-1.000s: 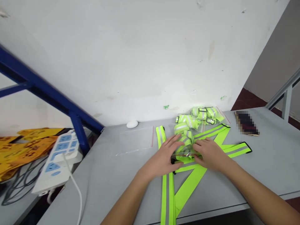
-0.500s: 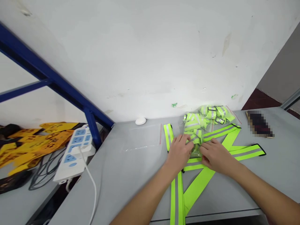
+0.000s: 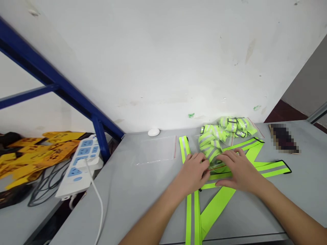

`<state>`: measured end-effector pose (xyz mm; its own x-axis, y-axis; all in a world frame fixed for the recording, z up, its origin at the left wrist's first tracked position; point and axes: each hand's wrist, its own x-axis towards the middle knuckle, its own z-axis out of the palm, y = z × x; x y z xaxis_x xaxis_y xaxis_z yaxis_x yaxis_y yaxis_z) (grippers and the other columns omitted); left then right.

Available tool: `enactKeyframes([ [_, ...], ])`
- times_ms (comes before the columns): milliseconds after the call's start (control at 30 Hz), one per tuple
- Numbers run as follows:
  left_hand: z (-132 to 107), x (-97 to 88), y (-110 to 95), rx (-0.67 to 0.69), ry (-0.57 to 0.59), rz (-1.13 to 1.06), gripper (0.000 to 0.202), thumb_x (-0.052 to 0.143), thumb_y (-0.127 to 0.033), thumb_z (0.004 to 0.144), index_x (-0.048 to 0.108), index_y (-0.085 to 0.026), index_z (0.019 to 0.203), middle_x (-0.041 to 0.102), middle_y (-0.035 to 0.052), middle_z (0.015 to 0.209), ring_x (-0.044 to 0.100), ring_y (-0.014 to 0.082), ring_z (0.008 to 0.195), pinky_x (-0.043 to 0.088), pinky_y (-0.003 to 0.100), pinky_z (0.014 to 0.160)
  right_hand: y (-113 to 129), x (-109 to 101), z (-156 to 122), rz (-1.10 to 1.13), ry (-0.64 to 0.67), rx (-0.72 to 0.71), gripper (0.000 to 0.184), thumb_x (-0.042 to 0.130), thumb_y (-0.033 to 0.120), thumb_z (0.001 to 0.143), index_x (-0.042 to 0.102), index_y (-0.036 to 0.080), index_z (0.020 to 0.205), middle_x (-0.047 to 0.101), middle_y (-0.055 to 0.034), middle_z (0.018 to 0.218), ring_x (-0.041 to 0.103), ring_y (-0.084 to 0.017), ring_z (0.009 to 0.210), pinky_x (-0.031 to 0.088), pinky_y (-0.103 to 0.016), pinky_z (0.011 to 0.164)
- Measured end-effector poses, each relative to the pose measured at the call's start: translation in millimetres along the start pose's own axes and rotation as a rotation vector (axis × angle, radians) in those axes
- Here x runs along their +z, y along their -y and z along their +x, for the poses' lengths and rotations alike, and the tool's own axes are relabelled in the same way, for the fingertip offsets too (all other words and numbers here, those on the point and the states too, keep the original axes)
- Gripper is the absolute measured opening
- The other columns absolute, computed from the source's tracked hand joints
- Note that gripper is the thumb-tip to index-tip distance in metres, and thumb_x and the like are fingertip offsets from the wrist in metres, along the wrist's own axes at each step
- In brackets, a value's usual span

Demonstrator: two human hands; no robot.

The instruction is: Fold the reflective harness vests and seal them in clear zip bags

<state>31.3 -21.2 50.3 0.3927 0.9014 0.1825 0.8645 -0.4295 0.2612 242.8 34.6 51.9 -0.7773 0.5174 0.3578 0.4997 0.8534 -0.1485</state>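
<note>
A clear zip bag with rolled neon-yellow reflective straps inside lies between my hands, its red seal line towards me. My left hand is closed at the near left corner of the bag, fingers and thumb pinching its edge. My right hand rests over the bag's right side, fingers and thumb spread apart. Beneath both hands lie loose reflective straps, some with black buckles at their ends. Just behind, another filled bag sits against the wall.
A flat transparent bag and a white rounded object lie to the left on the grey table. A power strip with a white cable is farther left, by a blue frame. A pixelated item lies right.
My left hand has shifted slightly down towards me. My right hand's thumb and fingers have spread apart. The bag's red seal line now shows between the hands.
</note>
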Motion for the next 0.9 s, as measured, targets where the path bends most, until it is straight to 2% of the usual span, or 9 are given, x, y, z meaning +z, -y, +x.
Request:
enactKeyframes([
  [67,0,2.2,-1,0.051,-0.022,0.006,0.013,0.046,-0.017,0.091,0.052,-0.019,0.079,0.054,0.0025,0.088,0.051,0.0177,0.081,0.037,0.034,0.075,1,7,1,-0.043,-0.011,0.006,0.043,0.068,0.044,0.082,0.052,0.019,0.112,0.065,-0.0089,0.101,0.059,-0.026,0.091,0.030,-0.038,0.085],
  [200,-2,0.4,-6,0.150,-0.126,0.017,0.021,0.039,-0.013,0.093,0.053,-0.018,0.078,0.055,0.0037,0.088,0.050,0.0162,0.078,0.037,0.032,0.072,0,19,6,-0.120,-0.128,0.064,0.011,0.058,0.015,0.084,0.054,0.020,0.094,0.064,-0.0040,0.083,0.058,-0.021,0.079,0.029,-0.035,0.079],
  [333,-2,1.1,-18,0.202,-0.245,-0.047,0.020,0.043,-0.012,0.088,0.053,-0.018,0.071,0.055,0.0058,0.087,0.049,0.0172,0.076,0.039,0.031,0.067,1,24,12,-0.144,-0.224,0.071,0.023,0.046,-0.001,0.074,0.047,0.021,0.070,0.056,0.0025,0.062,0.050,-0.015,0.060,0.029,-0.033,0.076],
  [433,-2,2.3,-23,0.173,-0.332,-0.173,0.017,0.047,-0.014,0.087,0.052,-0.019,0.072,0.058,0.0102,0.106,0.054,0.0222,0.093,0.045,0.036,0.076,-2,21,12,-0.044,-0.171,0.042,0.020,0.047,0.002,0.074,0.046,0.021,0.071,0.056,0.0028,0.063,0.049,-0.014,0.058,0.030,-0.032,0.077],
  [533,-1,2.6,-21,0.108,-0.403,-0.352,0.020,0.045,-0.012,0.090,0.048,-0.019,0.071,0.060,0.0092,0.123,0.054,0.0232,0.113,0.046,0.041,0.091,-5,13,8,0.106,-0.061,0.008,0.004,0.054,0.020,0.086,0.051,0.021,0.086,0.063,-0.0020,0.079,0.056,-0.019,0.073,0.033,-0.036,0.084],
  [633,0,3.7,-17,0.051,-0.463,-0.513,0.022,0.043,-0.011,0.092,0.045,-0.021,0.072,0.066,0.0059,0.119,0.056,0.0197,0.116,0.047,0.038,0.096,-3,9,3,0.169,0.003,-0.016,0.030,0.062,0.037,0.085,0.049,0.020,0.106,0.065,-0.0077,0.095,0.059,-0.024,0.086,0.035,-0.041,0.088],
  [700,1,5.1,-15,0.018,-0.492,-0.558,0.022,0.043,-0.011,0.092,0.045,-0.021,0.072,0.067,0.0056,0.117,0.057,0.0192,0.117,0.048,0.038,0.096,0,12,2,0.177,-0.002,-0.021,0.031,0.063,0.035,0.085,0.048,0.019,0.107,0.065,-0.0081,0.096,0.060,-0.024,0.086,0.037,-0.043,0.087],
  [767,2,6.7,-15,0.019,-0.530,-0.557,0.023,0.044,-0.011,0.091,0.045,-0.021,0.071,0.068,0.0059,0.116,0.057,0.0198,0.118,0.048,0.039,0.096,4,17,3,0.177,-0.048,0.013,0.013,0.055,0.027,0.089,0.049,0.020,0.098,0.066,-0.0050,0.086,0.061,-0.021,0.077,0.040,-0.042,0.085],
  [900,4,8.9,-14,0.123,-0.609,-0.473,0.023,0.047,-0.010,0.089,0.046,-0.020,0.069,0.071,0.0054,0.110,0.060,0.0215,0.116,0.046,0.043,0.099,3,21,5,0.257,-0.171,0.237,0.006,0.047,0.017,0.089,0.049,0.022,0.085,0.061,-0.0005,0.068,0.057,-0.018,0.062,0.045,-0.033,0.065],
])
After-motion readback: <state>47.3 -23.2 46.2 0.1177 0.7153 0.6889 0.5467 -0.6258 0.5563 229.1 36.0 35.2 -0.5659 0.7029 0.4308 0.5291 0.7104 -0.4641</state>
